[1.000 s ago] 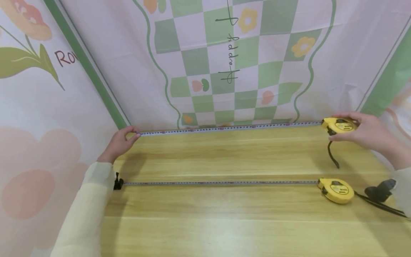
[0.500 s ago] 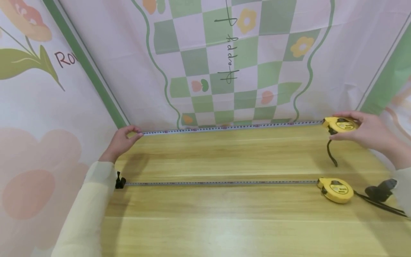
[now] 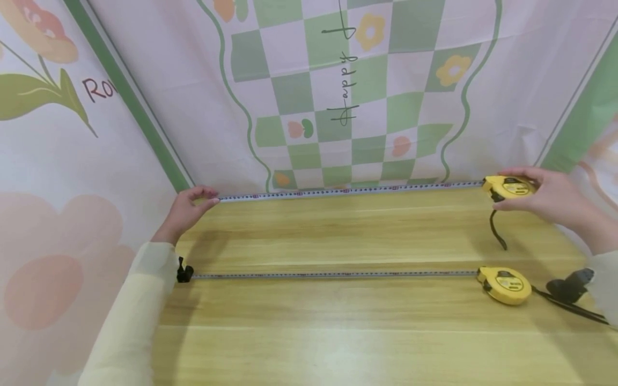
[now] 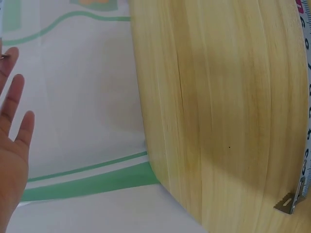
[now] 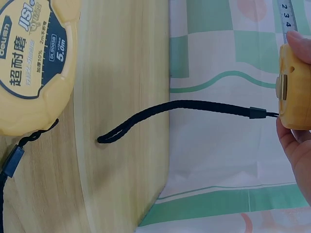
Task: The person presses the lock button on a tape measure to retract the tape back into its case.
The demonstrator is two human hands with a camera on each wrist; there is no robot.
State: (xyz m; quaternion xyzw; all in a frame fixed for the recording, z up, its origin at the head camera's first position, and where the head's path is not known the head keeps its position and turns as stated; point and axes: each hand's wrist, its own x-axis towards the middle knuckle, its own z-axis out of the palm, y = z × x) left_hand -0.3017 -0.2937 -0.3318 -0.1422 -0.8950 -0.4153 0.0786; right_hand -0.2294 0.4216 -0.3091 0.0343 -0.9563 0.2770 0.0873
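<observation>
My left hand [image 3: 187,212] pinches the end of a white tape blade [image 3: 338,192] with thumb and forefinger, at the back left. In the left wrist view its other fingers [image 4: 25,128] stand spread. The blade runs straight along the wall to a yellow tape measure [image 3: 509,187], which my right hand [image 3: 555,195] grips by the case at the back right. From this case hangs a black wrist strap [image 5: 180,106]. A second yellow tape measure [image 3: 507,287] lies nearer on the table, its blade [image 3: 338,275] pulled out leftward. That blade's metal hook [image 4: 290,201] shows in the left wrist view.
The wooden table [image 3: 338,332] meets a patterned cloth wall [image 3: 367,107] at the back, with cloth on the left and right sides too. Black devices sit by both sleeves, one at the left [image 3: 184,271] and one at the right [image 3: 572,287].
My left hand has shifted slightly right with the blade end. The blade's markings have slid toward the held case, and the visible span is shorter. My right hand has barely moved.
</observation>
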